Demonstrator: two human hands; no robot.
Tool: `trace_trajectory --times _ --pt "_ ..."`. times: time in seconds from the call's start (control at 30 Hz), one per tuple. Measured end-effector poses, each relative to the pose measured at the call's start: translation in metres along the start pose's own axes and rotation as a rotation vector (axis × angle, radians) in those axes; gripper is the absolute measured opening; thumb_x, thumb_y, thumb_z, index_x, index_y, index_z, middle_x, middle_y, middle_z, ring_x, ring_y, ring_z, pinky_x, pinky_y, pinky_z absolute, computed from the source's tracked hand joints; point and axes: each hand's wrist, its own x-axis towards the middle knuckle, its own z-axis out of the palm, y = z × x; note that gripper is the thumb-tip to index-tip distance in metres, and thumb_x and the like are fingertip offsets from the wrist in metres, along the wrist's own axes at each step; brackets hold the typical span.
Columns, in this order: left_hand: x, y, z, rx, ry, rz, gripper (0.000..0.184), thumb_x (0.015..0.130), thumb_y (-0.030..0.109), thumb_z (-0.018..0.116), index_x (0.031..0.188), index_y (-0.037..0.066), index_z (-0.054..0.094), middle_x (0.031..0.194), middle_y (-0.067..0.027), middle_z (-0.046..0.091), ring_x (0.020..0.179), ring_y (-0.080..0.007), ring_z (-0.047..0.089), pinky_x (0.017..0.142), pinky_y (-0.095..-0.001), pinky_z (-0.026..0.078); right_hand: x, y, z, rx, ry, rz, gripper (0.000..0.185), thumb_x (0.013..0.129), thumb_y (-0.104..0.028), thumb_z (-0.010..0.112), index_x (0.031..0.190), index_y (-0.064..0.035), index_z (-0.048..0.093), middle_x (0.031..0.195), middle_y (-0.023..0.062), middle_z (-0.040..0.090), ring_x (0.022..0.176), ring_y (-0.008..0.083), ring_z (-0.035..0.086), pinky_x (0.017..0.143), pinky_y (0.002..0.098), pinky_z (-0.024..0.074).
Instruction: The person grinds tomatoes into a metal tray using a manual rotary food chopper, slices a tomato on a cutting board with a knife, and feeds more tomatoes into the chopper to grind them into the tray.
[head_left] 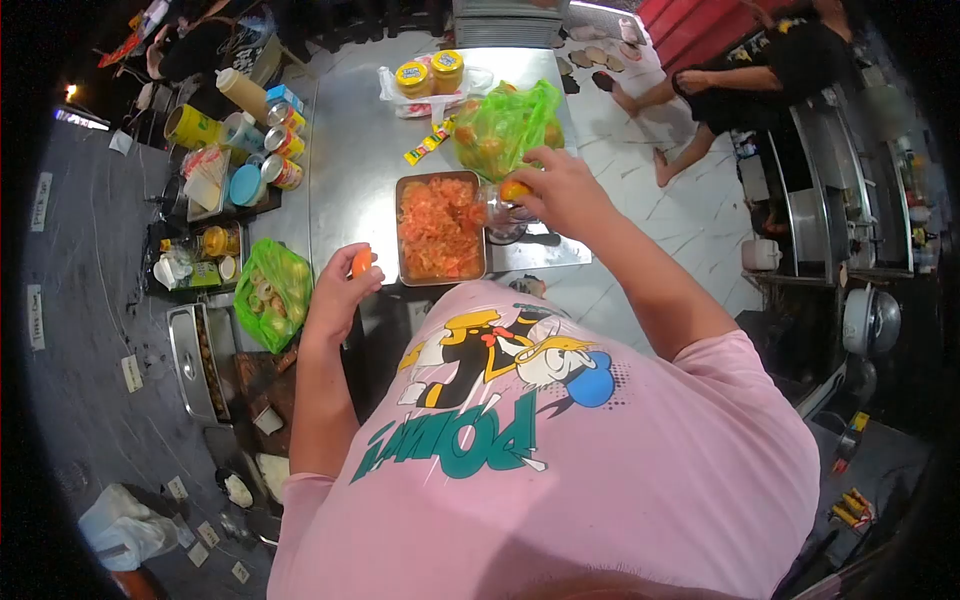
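My left hand (343,287), left of the tray, pinches an orange-red tomato piece (361,262) between thumb and fingers. My right hand (565,190) is closed on a small orange-yellow tomato (514,189), just right of the tray and below the green bag. A rectangular metal tray (400,240) filled with chopped tomato (438,228) lies between my hands. Under my right hand is a shiny, clear-looking object (503,215), partly hidden, whose kind I cannot make out. A dark handle (541,239) lies beside it. The green plastic bag (508,130) holds round orange-red produce.
Two yellow-lidded jars (446,68) and a yellow packet (430,143) are on the metal table (350,130). Cans (283,172) and a squeeze bottle (242,92) stand at the left. Another green bag (273,296) is at lower left. A person's legs (683,152) show at upper right.
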Motion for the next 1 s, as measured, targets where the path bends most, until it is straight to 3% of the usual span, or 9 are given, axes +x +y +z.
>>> trace_trajectory --times 0.2,0.3,0.4,0.47,0.57,0.7,0.8,0.87,1.0 --pt "0.008 0.025 0.028 -0.015 -0.028 0.037 0.059 0.096 0.011 0.085 0.149 0.001 0.06 0.136 -0.009 0.066 0.11 -0.0149 0.066 0.095 -0.0314 0.058 0.001 0.004 0.004 0.141 -0.091 0.069 0.033 0.09 -0.022 0.08 0.123 -0.024 0.081 0.13 0.0094 0.069 0.122 0.0341 0.068 0.104 0.049 0.0558" --pt "0.022 0.031 0.042 0.106 -0.099 0.105 0.056 0.1 0.011 0.082 0.151 0.003 0.058 0.141 -0.0108 0.063 0.114 -0.0207 0.072 0.101 -0.0328 0.059 0.003 0.003 0.005 0.231 -0.15 0.134 0.032 0.09 -0.022 0.079 0.122 -0.0228 0.081 0.129 0.0107 0.069 0.121 0.0338 0.069 0.105 0.0483 0.0561" --pt "0.03 0.051 0.073 0.211 -0.147 0.195 0.059 0.098 0.009 0.083 0.151 0.003 0.058 0.142 -0.0109 0.063 0.118 -0.0191 0.071 0.102 -0.0325 0.059 -0.002 0.006 0.005 0.233 -0.127 0.126 0.031 0.093 -0.023 0.079 0.123 -0.0191 0.08 0.127 0.0127 0.069 0.12 0.0346 0.069 0.105 0.0469 0.0562" --pt "0.032 0.067 0.096 0.266 -0.193 0.191 0.062 0.095 0.007 0.086 0.151 0.002 0.058 0.141 -0.0112 0.064 0.119 -0.018 0.071 0.103 -0.0326 0.059 -0.008 0.019 0.0 0.509 -0.09 0.243 0.03 0.099 -0.025 0.077 0.125 -0.0099 0.076 0.13 0.013 0.069 0.116 0.0317 0.07 0.1 0.0424 0.0574" --pt "0.033 0.094 0.134 0.282 -0.261 0.183 0.064 0.094 0.004 0.087 0.151 0.003 0.058 0.135 -0.0105 0.068 0.118 -0.0177 0.071 0.103 -0.0331 0.059 -0.028 0.054 0.011 0.482 -0.026 0.409 0.029 0.103 -0.028 0.074 0.123 -0.0069 0.075 0.132 0.0133 0.068 0.115 0.0296 0.069 0.1 0.0409 0.0565" --pt "0.053 0.098 0.16 0.378 -0.344 0.217 0.067 0.093 0.007 0.09 0.151 0.003 0.058 0.13 -0.0098 0.07 0.117 -0.0173 0.071 0.104 -0.0334 0.059 -0.061 0.085 0.04 0.341 -0.125 0.542 0.041 0.101 -0.036 0.076 0.128 -0.005 0.076 0.133 0.0211 0.069 0.118 0.0389 0.071 0.104 0.0479 0.0567" --pt "0.056 0.107 0.184 0.604 -0.266 0.28 0.066 0.087 0.019 0.096 0.144 0.005 0.065 0.129 -0.0128 0.074 0.112 -0.0218 0.075 0.099 -0.036 0.06 -0.081 0.094 0.059 0.339 -0.284 0.592 0.055 0.102 -0.045 0.075 0.139 -0.0041 0.071 0.139 0.0259 0.069 0.126 0.041 0.07 0.107 0.0485 0.0561" --pt "0.062 0.11 0.199 0.913 -0.228 0.531 0.066 0.084 0.024 0.097 0.141 0.009 0.068 0.131 -0.0121 0.074 0.116 -0.0279 0.075 0.101 -0.039 0.06 -0.089 0.097 0.071 0.456 -0.382 0.646 0.063 0.103 -0.05 0.074 0.145 -0.0029 0.067 0.138 0.0279 0.072 0.128 0.0429 0.071 0.107 0.0496 0.0567" --pt "0.082 0.093 0.214 1.001 -0.252 0.663 0.069 0.081 0.028 0.098 0.14 0.01 0.069 0.134 -0.0117 0.071 0.121 -0.0334 0.073 0.104 -0.0429 0.059 -0.093 0.085 0.06 0.484 -0.55 0.71 0.063 0.103 -0.047 0.075 0.147 -0.0038 0.067 0.143 0.0275 0.07 0.132 0.0403 0.069 0.111 0.0467 0.0548"
